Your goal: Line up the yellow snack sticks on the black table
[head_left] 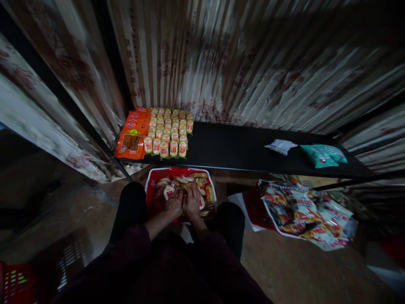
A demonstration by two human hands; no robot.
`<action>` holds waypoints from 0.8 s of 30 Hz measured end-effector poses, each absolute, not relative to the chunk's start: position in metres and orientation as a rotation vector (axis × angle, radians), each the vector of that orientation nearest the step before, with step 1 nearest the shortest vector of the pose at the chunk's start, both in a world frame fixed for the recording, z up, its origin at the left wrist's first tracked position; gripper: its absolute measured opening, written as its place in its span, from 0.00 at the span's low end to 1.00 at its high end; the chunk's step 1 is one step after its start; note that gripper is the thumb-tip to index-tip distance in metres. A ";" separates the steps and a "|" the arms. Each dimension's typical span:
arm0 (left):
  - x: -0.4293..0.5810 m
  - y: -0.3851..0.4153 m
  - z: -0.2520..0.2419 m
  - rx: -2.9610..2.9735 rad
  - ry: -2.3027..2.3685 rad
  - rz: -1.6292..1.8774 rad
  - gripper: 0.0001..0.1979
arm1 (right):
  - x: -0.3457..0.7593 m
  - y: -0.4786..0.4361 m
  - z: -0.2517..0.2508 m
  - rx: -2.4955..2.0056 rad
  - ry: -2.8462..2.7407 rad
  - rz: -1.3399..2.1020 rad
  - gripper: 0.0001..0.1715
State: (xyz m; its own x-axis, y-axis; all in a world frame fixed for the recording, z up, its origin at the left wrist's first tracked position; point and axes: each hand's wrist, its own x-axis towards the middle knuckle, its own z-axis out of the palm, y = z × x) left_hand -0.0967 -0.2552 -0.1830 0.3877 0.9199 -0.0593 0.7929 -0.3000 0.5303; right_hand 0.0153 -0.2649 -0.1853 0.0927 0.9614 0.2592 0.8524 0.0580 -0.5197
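Both of my hands reach down into a red basket (151,179) on the floor between my knees. It is full of small yellow snack packets (202,182). My left hand (174,204) lies on the packets with its fingers curled round one small packet (168,192). My right hand (192,201) rests right beside it, fingers bent down into the pile; what it grips is hidden. On the black shelf (234,145) just beyond the basket, the same small packets stand in neat rows (167,133).
Orange snack bags (133,135) are stacked at the shelf's left end. A white packet (281,146) and green packets (322,155) lie at its right. A tray of large printed bags (303,211) sits on the floor at right. Another red basket (14,283) is at bottom left.
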 end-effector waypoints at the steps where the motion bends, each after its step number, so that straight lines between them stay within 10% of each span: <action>1: -0.096 -0.258 -0.184 2.155 1.467 0.345 0.30 | 0.017 -0.268 -0.188 -1.820 -1.787 0.260 0.26; 24: -0.061 -0.239 -0.178 1.139 1.490 0.856 0.22 | 0.041 -0.264 -0.170 -1.973 -1.918 0.426 0.30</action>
State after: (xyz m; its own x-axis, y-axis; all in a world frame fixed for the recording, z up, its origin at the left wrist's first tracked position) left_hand -0.0609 -0.2388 -0.1777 -0.0222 0.9537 -0.2999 0.2208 0.2972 0.9289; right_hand 0.0412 -0.2637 -0.1698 0.0359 0.9989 0.0307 0.8918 -0.0182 -0.4520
